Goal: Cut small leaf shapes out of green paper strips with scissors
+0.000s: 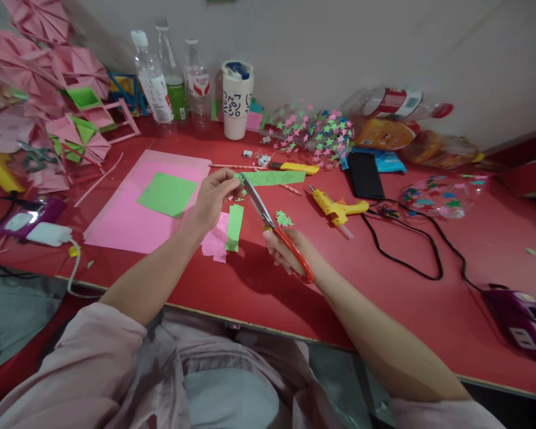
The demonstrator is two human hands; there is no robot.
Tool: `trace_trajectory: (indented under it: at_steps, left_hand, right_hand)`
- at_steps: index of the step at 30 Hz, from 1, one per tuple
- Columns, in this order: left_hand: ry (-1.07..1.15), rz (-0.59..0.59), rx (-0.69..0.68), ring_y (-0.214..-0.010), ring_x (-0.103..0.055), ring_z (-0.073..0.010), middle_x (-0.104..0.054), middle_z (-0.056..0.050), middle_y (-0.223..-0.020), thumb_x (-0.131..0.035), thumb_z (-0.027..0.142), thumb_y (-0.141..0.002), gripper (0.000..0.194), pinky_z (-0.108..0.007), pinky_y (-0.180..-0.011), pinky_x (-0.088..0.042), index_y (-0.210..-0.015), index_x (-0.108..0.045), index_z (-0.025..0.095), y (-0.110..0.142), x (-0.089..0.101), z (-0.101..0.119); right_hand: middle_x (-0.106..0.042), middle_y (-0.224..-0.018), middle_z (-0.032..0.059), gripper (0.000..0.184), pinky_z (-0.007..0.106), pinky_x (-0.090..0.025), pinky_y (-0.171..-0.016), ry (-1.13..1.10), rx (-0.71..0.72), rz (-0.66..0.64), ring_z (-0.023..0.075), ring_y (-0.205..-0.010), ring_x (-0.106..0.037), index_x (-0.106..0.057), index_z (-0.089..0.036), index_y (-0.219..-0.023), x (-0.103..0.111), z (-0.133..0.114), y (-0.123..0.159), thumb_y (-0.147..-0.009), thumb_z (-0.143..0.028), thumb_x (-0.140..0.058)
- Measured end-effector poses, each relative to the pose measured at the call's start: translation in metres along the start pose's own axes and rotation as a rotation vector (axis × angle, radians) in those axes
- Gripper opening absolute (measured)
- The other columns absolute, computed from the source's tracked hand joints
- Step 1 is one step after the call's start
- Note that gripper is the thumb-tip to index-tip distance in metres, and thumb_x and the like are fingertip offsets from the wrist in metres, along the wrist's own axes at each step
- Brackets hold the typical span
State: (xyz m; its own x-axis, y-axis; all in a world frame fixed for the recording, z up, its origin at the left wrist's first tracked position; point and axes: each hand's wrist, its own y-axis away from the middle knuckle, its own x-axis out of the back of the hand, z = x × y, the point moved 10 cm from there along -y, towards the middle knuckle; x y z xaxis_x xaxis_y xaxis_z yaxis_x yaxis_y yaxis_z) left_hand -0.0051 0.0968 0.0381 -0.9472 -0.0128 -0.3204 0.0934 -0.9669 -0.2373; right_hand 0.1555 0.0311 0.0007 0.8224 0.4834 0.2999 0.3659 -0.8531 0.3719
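Observation:
My left hand (215, 195) pinches the left end of a green paper strip (272, 178) that has star outlines drawn on it. Orange-handled scissors (295, 251) are gripped in my right hand (286, 250), their blades pointing up and left to the strip's end beside my left fingers. Whether the blades are cutting cannot be made out. Below them, small green paper stars (284, 218) lie in a pile on the red table (259, 304). A shorter green strip (234, 227) and pink paper scraps (214, 238) rest under my left wrist.
Pink sheets (116, 208) with a green square (167, 194) lie at left. A yellow glue gun (337, 208), a cutter knife (297, 168) and a black phone (365, 174) are to the right. Bottles (154, 83) and a white tumbler (236, 107) stand by the wall. Black cables (402, 275) cross the right side.

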Motion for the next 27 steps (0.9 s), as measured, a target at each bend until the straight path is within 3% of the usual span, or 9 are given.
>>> trace_trajectory:
  at_steps: [7,14,27]
  left_hand:
    - [-0.018,-0.039,-0.021,-0.05,-0.051,-0.004,-0.051,0.004,-0.053,-0.054,0.014,-0.071,0.011,-0.018,-0.052,-0.042,-0.061,-0.052,0.017,-0.002,0.001,0.009]
    - [-0.029,0.035,-0.024,-0.049,-0.05,-0.0037,-0.052,0.005,-0.054,-0.055,0.017,-0.072,0.01,-0.017,-0.049,-0.041,-0.063,-0.052,0.017,-0.003,0.009,0.009]
    - [0.008,0.038,-0.072,-0.049,-0.049,-0.0035,-0.051,0.005,-0.052,-0.055,0.014,-0.072,0.01,-0.016,-0.05,-0.041,-0.063,-0.055,0.017,-0.002,0.008,0.012]
  right_hand:
    - [-0.035,-0.036,-0.0073,0.047,0.019,-0.029,-0.028,0.046,-0.007,0.01,0.0058,-0.028,-0.034,-0.043,-0.02,-0.056,0.005,0.001,-0.001,-0.073,-0.063,-0.054]
    - [-0.035,-0.036,-0.0073,0.044,0.018,-0.029,-0.028,0.039,-0.019,0.003,0.0065,-0.029,-0.037,-0.042,-0.02,-0.056,0.004,0.0,-0.001,-0.074,-0.058,-0.055]
    - [-0.033,-0.032,-0.0087,0.047,0.019,-0.034,-0.032,0.05,-0.03,-0.006,0.006,-0.026,-0.036,-0.042,-0.02,-0.056,0.001,0.0,-0.001,-0.075,-0.062,-0.053]
